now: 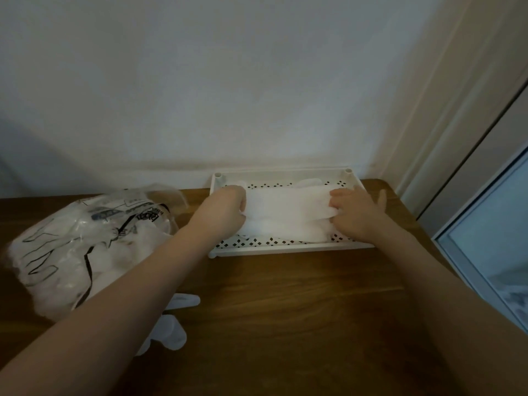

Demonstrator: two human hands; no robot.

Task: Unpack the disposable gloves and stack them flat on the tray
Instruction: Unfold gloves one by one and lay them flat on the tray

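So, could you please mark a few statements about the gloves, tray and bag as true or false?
1. Both hands are on a glove over the tray. True.
2. The tray is solid, without holes. False: its floor is perforated.
3. The bag lies left of the tray. True.
4. The right hand is inside the bag. False: it is at the glove's right end.
5. Loose gloves lie on the table near the left hand's forearm. True.

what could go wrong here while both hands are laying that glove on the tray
1. The left hand and right hand pinch the top glove by its ends; letting go unevenly could wrinkle it or drag the stack askew on the tray.
2. Loose gloves lie under the left forearm, which may sweep them off the table.
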